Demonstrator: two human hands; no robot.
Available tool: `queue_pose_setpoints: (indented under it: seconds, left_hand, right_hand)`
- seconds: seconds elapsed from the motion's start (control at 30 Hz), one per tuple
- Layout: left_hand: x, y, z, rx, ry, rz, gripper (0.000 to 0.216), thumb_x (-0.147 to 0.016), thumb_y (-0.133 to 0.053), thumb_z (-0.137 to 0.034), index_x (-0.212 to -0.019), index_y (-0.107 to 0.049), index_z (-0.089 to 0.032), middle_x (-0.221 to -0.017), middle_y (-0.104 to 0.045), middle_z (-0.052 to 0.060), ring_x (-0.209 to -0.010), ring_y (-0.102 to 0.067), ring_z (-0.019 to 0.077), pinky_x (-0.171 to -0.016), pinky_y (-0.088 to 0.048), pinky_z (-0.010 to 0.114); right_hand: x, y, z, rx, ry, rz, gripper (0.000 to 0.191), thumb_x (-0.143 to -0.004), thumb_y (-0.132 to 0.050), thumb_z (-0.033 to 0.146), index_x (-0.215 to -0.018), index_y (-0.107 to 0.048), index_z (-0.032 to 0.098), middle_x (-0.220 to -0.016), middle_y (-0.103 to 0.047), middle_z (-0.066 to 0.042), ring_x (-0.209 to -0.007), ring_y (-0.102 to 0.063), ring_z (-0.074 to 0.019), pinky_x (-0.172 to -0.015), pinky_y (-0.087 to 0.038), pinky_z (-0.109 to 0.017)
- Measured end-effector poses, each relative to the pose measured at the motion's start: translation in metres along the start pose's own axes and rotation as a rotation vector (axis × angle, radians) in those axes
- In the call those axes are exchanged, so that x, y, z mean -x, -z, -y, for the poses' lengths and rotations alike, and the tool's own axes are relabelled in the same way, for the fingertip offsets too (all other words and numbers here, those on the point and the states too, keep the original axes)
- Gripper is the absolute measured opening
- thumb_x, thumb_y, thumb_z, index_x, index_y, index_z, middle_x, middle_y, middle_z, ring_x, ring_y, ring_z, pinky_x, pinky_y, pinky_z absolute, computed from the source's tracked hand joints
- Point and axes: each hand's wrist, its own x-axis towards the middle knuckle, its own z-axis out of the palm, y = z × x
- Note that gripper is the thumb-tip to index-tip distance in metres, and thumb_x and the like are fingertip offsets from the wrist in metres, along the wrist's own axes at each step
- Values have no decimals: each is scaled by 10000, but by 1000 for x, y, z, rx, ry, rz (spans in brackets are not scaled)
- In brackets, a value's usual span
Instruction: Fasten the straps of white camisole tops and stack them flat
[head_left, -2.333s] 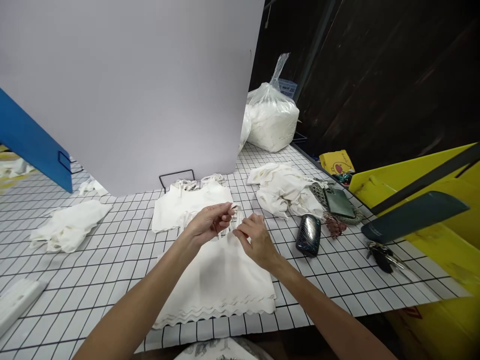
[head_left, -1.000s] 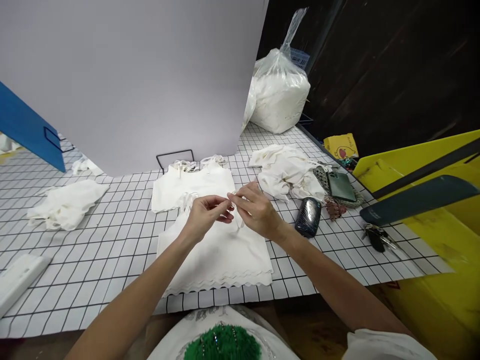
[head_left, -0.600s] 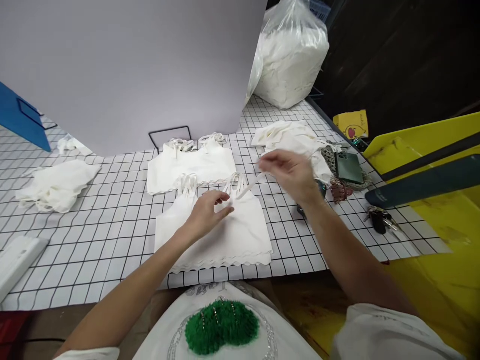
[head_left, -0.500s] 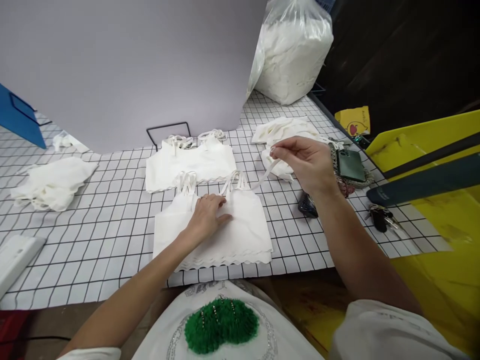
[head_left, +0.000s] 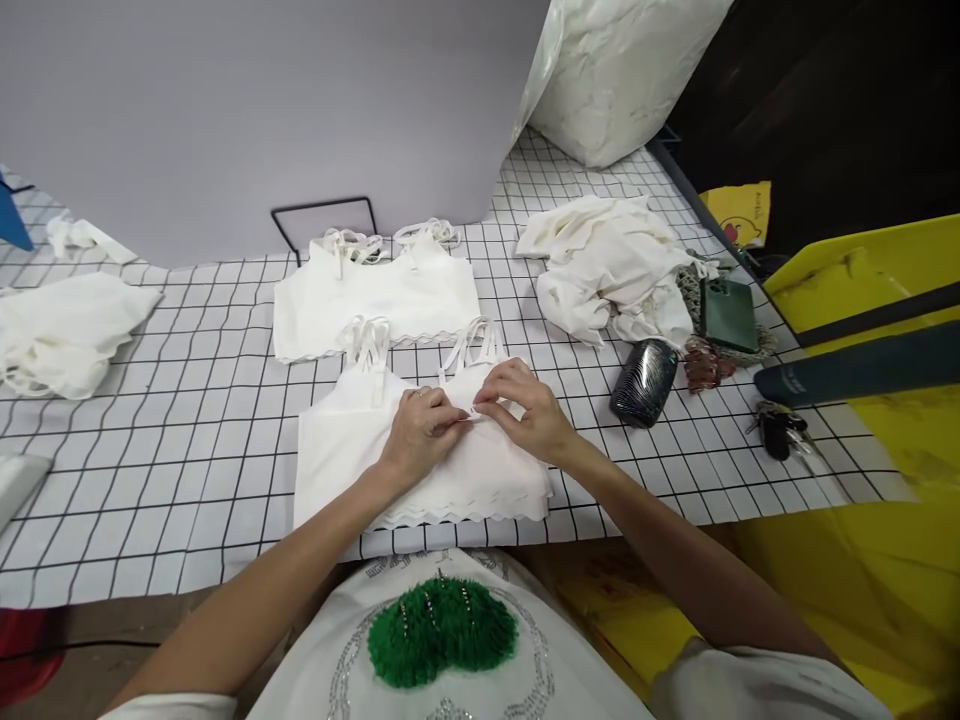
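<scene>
A stack of white bra tops with scalloped hems lies flat in front of me, thin straps looped at its upper edge. My left hand rests on the top piece, thumb and forefinger pinched together. Facing it, my right hand pinches a thin white strap at the same spot near the neckline. The fingertips almost meet, and most of what lies between them is hidden. Just behind sits a second pile of white bra tops, its straps bundled on top.
Crumpled white garments lie at the right, near a black ridged object, a dark green case and keys. More white garments lie left. A large bag stands behind, beside a grey panel.
My right hand has come down and left from holding a strap stretched out, and now meets my left hand over the top piece. The view has tilted slightly.
</scene>
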Motion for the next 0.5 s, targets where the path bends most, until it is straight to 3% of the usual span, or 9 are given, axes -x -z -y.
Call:
queue_pose_setpoints:
  seconds: [0.2, 0.5]
  left_hand:
    - [0, -3, 1, 27, -66, -45, 286, -936, -635, -246, -661, -678, -181, -670, -565, 3, -653, -513, 143, -675, -380, 302]
    - [1, -2, -1, 47, -79, -47, 203, -925, -646, -223, -738, -717, -188, -673, -590, -2, -653, -520, 147, -673, -392, 312]
  right_hand:
    - [0, -9, -1, 24, 56, 45, 133, -924, -599, 163, -810, -646, 214, -766, -622, -43, -878, -510, -223, -823, -461, -423]
    - [3, -6, -3, 126, 134, 83, 140, -934, -555, 119, -831, -620, 188, -771, -615, -46, -889, -499, -223, -846, -428, -430]
